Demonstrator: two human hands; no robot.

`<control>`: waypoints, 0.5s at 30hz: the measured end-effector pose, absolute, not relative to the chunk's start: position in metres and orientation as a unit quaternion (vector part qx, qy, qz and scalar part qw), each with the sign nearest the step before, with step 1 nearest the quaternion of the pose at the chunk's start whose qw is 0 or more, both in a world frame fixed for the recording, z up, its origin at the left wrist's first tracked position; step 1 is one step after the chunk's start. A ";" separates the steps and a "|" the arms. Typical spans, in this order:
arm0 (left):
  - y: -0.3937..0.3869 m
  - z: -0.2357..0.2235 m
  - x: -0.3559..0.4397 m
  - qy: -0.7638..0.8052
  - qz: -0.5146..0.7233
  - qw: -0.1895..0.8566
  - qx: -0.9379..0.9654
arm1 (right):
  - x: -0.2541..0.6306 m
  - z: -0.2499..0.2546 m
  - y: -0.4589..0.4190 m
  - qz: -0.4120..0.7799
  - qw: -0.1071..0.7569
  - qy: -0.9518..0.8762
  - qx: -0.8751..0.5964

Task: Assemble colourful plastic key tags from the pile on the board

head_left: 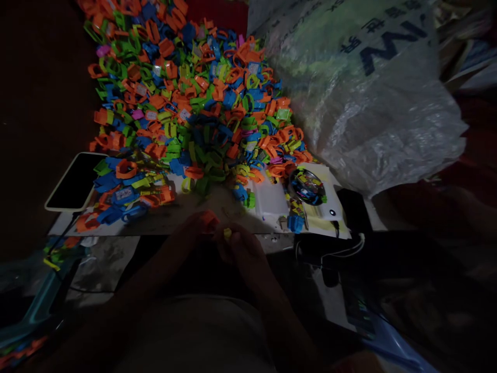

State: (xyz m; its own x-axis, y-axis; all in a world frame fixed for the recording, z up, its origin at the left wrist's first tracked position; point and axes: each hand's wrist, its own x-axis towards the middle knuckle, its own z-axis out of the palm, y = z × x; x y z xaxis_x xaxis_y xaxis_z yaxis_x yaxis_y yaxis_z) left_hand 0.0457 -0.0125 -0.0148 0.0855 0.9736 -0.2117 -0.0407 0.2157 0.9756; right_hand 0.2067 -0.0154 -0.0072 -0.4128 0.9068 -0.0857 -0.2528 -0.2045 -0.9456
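Both my hands meet low in the middle, in deep shadow, just in front of a big heap of small plastic ring-shaped pieces (pixel 194 103) in orange, green, blue and yellow. My left hand (pixel 194 228) is closed, its fingertips pinched on an orange piece (pixel 209 217). My right hand (pixel 240 246) is closed too, its fingers pressed on a small yellow piece (pixel 227 233). The two hands touch each other at the fingertips.
A phone with a dark screen (pixel 75 181) lies at the left of the heap. A white box (pixel 272 199) and a round lidded container (pixel 308 186) stand at the right. A large translucent plastic bag (pixel 365 88) fills the upper right. A cable (pixel 341 251) runs nearby.
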 end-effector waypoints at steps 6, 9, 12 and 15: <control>-0.012 -0.012 0.043 0.554 0.428 0.595 0.395 | 0.204 -0.007 -0.014 0.795 0.381 -0.346 -0.320; -0.013 -0.017 0.042 0.549 0.442 0.627 0.332 | 0.206 -0.007 -0.011 0.858 0.323 -0.287 -0.278; -0.014 -0.021 0.041 0.513 0.451 0.658 0.317 | 0.208 -0.006 -0.007 0.900 0.278 -0.220 -0.253; -0.014 -0.026 0.040 0.478 0.451 0.680 0.326 | 0.209 -0.006 -0.005 0.913 0.278 -0.180 -0.238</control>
State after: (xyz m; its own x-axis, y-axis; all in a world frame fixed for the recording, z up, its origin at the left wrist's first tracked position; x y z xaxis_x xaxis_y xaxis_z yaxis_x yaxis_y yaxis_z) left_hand 0.0403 -0.0145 -0.0260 0.1359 0.9246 -0.3557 -0.3019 0.3807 0.8740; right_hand 0.2091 -0.0046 -0.0057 -0.7321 0.5940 -0.3336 -0.4231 -0.7802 -0.4607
